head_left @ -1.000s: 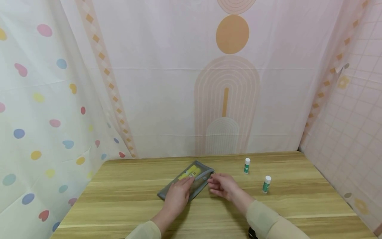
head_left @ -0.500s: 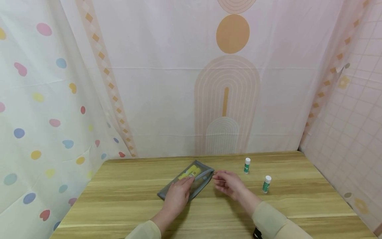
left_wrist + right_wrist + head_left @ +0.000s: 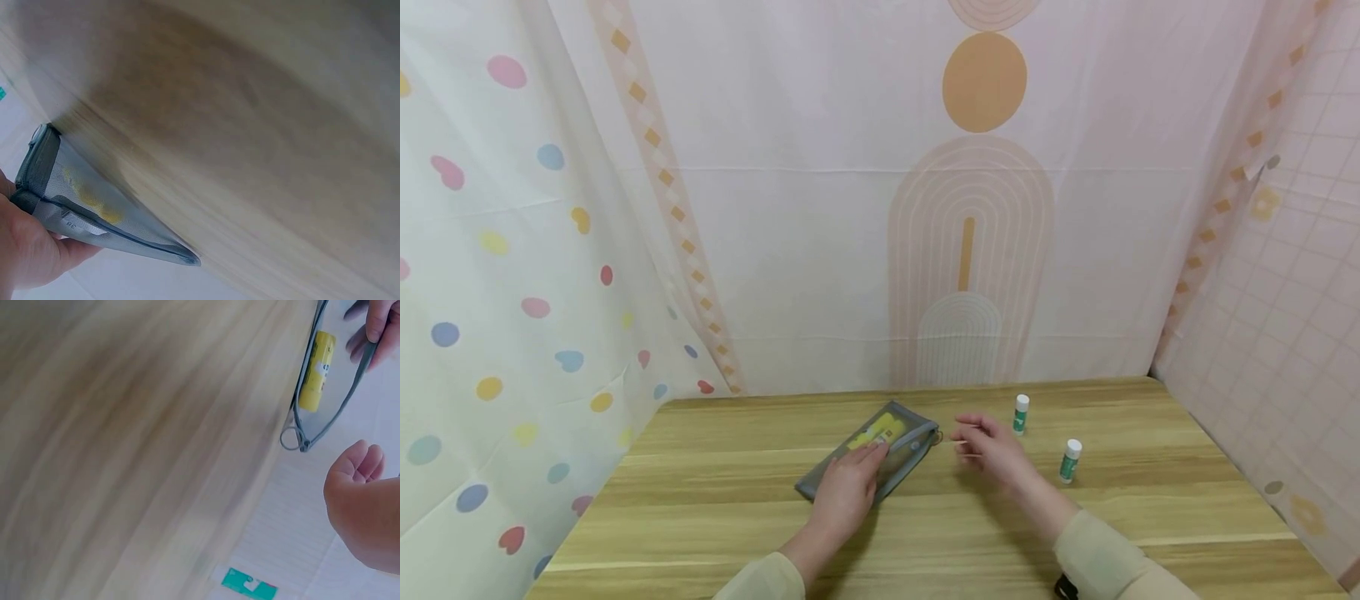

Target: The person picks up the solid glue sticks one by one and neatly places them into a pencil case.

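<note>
A grey mesh zip pouch (image 3: 827, 475) lies slanted on the table, with yellow sticks (image 3: 880, 428) showing through it. My left hand (image 3: 846, 490) grips the pouch near its middle; the left wrist view shows the thumb below and the other fingers mostly hidden. Between the pouch's parted edges, the right wrist view shows a yellow stick (image 3: 317, 375). A ring pull (image 3: 939, 437) hangs at the pouch's right corner. Just right of that ring, my right hand (image 3: 996, 454) hovers apart from it, fingers loosely bent and holding nothing visible.
Two green-and-white glue sticks (image 3: 1020, 416) stand upright right of the right hand, the nearer glue stick (image 3: 1070, 462) close to that forearm. A patterned curtain (image 3: 820, 275) hangs behind the wooden table (image 3: 715, 467).
My right hand has let go of the ring pull at the pouch's corner and drawn away to the right. The left hand and the pouch have stayed in place.
</note>
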`<state>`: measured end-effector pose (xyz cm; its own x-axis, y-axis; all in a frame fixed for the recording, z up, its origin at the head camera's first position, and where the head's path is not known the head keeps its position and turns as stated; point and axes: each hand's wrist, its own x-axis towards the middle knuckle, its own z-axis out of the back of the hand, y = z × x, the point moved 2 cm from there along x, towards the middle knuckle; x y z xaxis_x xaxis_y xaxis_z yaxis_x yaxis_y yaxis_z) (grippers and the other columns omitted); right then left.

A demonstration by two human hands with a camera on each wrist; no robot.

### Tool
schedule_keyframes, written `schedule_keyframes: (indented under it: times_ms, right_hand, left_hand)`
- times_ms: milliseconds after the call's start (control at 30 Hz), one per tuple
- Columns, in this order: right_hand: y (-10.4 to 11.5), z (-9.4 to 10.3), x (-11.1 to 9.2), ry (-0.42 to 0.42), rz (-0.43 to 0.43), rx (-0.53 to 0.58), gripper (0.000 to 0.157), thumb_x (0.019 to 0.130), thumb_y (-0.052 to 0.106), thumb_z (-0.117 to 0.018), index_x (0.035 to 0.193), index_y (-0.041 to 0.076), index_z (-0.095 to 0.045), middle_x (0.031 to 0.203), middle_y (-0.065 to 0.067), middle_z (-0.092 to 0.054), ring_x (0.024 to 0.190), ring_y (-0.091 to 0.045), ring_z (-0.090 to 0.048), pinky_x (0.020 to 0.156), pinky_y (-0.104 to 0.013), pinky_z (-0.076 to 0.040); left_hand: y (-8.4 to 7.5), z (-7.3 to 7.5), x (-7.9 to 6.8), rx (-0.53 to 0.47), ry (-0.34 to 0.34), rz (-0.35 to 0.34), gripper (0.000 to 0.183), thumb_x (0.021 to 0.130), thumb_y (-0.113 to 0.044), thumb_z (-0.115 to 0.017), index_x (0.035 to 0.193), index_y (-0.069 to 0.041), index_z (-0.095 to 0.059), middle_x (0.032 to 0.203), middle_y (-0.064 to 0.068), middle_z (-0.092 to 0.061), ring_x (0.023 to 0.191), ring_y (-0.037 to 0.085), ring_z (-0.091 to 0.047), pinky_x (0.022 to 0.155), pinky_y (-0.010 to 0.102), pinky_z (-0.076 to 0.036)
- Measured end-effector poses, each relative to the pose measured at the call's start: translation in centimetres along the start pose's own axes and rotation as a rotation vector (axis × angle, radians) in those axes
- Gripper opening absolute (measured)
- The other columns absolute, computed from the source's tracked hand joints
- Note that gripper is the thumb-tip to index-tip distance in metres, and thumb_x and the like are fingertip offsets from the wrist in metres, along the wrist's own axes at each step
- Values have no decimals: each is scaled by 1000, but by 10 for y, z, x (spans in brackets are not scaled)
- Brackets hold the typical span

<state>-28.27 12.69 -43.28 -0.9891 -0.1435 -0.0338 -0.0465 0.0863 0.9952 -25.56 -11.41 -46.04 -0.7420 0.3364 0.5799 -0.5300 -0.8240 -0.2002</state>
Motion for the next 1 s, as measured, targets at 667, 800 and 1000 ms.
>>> schedule_keyframes:
  times_ms: [667,800,1000]
  right_hand:
    - [14,23,-21,-30,322,-522,29,97,9,-63,126,2,-62,101,-5,-69,90,-17,-63,76,-25,-52]
    - [16,31,-29,-33,375,-587,29,97,9,-63,126,4,-63,101,-2,-69,91,-16,-63,78,-25,-53]
    - [16,42,-42,-34,456,-594,29,94,4,-65,123,4,-64,99,-5,-70,86,-11,-64,72,-24,-54]
  left_hand:
    - [-1,2,0,-2,4,-8,45,80,9,-72,123,-4,-67,118,14,-69,107,35,-66,82,66,-51]
    - [-1,2,0,9,27,3,44,82,8,-72,124,-4,-67,119,13,-69,108,35,-66,84,64,-51]
    - [-1,1,1,3,31,5,44,82,8,-72,124,-4,-67,120,14,-69,108,34,-65,84,64,-51]
